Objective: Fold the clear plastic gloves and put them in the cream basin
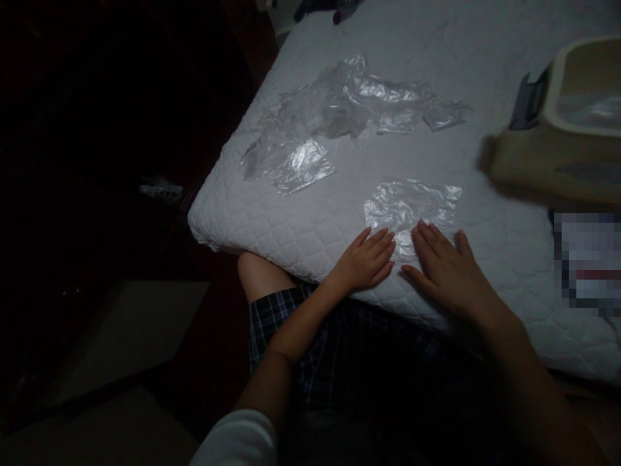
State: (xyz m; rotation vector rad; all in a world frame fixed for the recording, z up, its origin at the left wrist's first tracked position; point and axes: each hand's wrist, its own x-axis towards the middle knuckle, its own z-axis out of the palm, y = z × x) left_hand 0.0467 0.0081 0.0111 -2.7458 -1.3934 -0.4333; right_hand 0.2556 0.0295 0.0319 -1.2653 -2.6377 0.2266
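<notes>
A clear plastic bag [412,202] lies spread flat on the white quilted mattress [310,223], close to its near edge. My left hand [366,260] rests at the bag's near left side, palm down with fingers stretched out. On the bag's near right part lies my right hand [445,268], flat, its fingers spread and its thumb pointing left. Neither hand grips anything. Beyond them, a loose pile of crumpled clear plastic bags [334,107] stretches across the mattress, with one flatter bag [305,165] at its near end.
At the right stands a beige plastic container [538,158] with a grey latch. A pixelated item [589,259] is below it. Dark objects [325,8] sit at the far edge. A small packet [161,189] and flat grey panels [130,336] are on the dark floor at left.
</notes>
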